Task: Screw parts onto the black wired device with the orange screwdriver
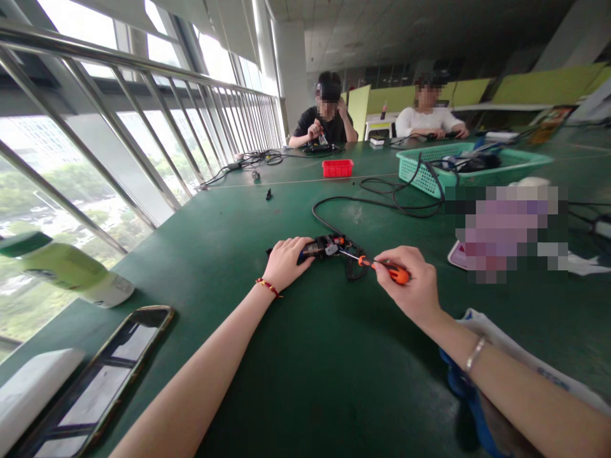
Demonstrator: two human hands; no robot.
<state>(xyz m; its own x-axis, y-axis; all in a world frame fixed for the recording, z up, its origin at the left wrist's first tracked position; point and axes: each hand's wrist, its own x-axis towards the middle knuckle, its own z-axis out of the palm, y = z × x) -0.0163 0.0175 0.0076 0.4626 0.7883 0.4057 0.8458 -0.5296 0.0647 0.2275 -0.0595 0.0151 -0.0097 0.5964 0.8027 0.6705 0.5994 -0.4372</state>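
A black corded device [326, 245] lies on the green table, its inner parts showing at the right end. My left hand [287, 262] is wrapped over its left part and holds it against the tabletop. In my right hand [411, 283] is an orange and black screwdriver [397, 273], gripped by the handle. The shaft points left, and its tip is at the exposed parts of the device; whether it touches a screw is too small to tell. A black cable runs from the device toward the back.
A red tray [337, 168] and a teal basket [420, 173] with cables stand farther back. At left are a bottle [67, 267], a phone [107, 375] and a white box [35, 394]. Two people sit across the table. A cloth [525, 369] lies under my right forearm.
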